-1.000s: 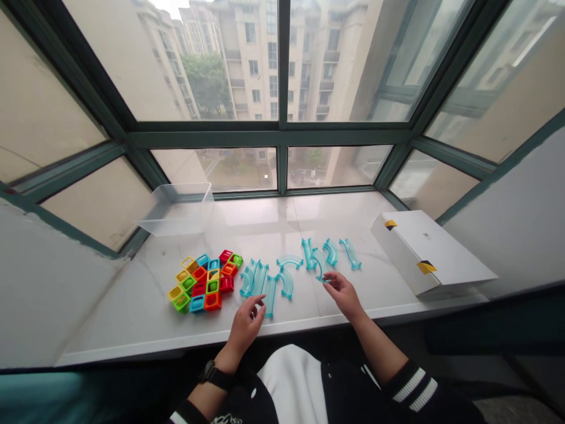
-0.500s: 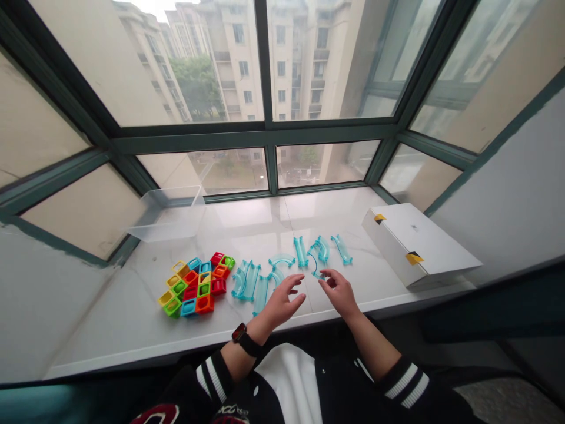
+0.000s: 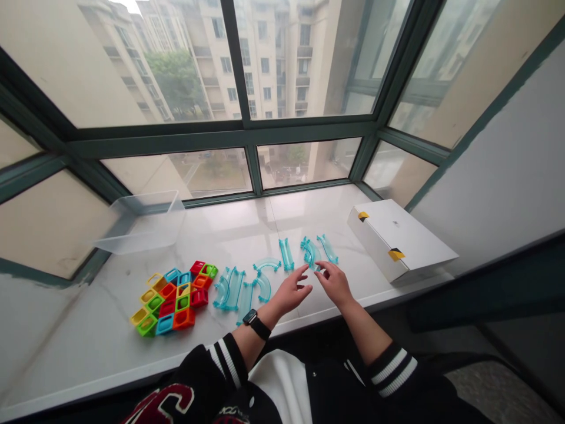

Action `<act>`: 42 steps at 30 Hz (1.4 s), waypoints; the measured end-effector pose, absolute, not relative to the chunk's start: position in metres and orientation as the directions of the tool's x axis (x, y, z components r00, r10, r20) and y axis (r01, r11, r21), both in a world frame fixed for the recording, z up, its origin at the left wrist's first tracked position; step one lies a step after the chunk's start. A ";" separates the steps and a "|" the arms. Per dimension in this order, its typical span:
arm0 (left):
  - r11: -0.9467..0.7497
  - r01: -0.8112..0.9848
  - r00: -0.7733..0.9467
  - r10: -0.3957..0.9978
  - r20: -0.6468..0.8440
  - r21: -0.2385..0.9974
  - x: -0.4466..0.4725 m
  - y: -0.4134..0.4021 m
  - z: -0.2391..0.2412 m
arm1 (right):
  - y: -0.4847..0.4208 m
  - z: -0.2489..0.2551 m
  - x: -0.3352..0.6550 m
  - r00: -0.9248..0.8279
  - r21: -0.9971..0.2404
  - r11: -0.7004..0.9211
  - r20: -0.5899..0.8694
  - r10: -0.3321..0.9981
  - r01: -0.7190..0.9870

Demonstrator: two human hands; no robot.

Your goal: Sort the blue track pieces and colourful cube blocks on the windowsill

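Clear blue curved track pieces lie in a row on the white window sill point(image 3: 88, 335): one cluster point(image 3: 241, 285) at the left and several more point(image 3: 309, 250) further right. My left hand point(image 3: 291, 291) reaches over the sill with fingers spread, its fingertips near the right group of track pieces. My right hand point(image 3: 334, 282) is beside it with fingers loosely curled, and its fingertips pinch at a track piece point(image 3: 314, 263). A block of coloured square frames point(image 3: 174, 297) in red, green, yellow, blue and orange lies to the left.
A clear plastic bin point(image 3: 141, 224) stands at the back left by the window. A white cardboard box point(image 3: 399, 238) with yellow tape lies at the right end of the sill. Window frames close the sill on three sides.
My left hand has moved right from the left track cluster to beside my right hand. The view has shifted, so everything sits further left in the picture.
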State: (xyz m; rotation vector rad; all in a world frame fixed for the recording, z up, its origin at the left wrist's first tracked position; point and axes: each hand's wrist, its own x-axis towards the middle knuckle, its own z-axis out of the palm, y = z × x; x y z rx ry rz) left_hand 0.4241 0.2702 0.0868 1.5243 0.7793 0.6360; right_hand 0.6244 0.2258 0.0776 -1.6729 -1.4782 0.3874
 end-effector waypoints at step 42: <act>0.238 0.151 0.480 0.831 -0.282 0.959 0.475 0.319 0.059 | 0.306 0.036 0.646 0.254 -0.686 -0.078 0.159 0.954 0.723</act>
